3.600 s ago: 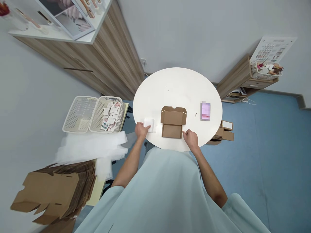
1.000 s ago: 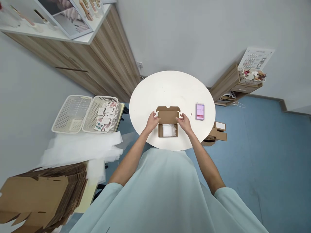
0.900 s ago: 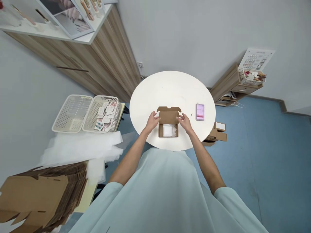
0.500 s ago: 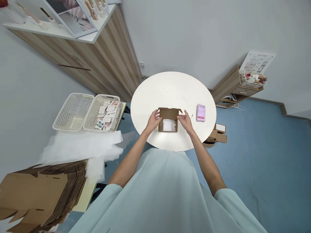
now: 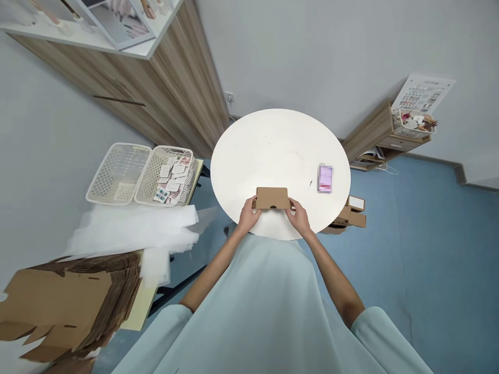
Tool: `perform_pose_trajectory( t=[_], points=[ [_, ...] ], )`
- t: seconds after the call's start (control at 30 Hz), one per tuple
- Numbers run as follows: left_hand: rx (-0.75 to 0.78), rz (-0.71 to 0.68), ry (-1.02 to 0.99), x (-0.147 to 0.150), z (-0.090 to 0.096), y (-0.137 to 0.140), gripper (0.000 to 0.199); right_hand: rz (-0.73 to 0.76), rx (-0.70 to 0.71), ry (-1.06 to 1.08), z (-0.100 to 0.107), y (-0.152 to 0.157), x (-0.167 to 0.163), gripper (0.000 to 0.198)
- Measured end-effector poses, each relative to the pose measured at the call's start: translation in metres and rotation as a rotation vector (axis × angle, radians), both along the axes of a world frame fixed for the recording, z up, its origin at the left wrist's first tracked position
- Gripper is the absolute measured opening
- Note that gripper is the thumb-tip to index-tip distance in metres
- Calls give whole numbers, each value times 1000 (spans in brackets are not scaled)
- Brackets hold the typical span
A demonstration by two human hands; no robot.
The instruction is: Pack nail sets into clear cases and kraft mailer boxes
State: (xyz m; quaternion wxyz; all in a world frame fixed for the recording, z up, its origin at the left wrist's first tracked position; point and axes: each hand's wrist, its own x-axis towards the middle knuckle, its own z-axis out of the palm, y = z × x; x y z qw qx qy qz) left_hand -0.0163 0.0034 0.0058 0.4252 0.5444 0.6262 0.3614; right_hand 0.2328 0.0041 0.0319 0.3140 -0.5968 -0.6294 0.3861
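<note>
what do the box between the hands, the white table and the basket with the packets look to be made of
Box: matt brown cardboard, judging by its plain, unglossed face and the notch cut in its front edge.
Table: smooth white top with a faint sheen, perhaps laminate or painted board.
Basket: probably moulded white plastic, given the regular holes.

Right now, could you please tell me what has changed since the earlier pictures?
The lid of the cardboard box, open earlier, has swung toward the person and down, hiding the white packet, which went from the table into the box. The left hand released it and, with the right hand, now grips the box's ends. The purple item and white baskets stayed put.
</note>
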Motion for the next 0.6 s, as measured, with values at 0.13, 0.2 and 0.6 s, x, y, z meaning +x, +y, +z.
perform_pose_trajectory(
  t=[0.13, 0.2, 0.6],
  points=[
    [12, -62, 173, -2, -9, -18, 71, 44, -38, -158, -11, -18, 1, 57],
    [74, -72, 252, -2, -9, -25, 76, 26, -32, -220, -15, -25, 2, 63],
    [108, -119, 375, -2, 5, -38, 54, 86, -73, -462, 8, -37, -7, 48]
  ],
)
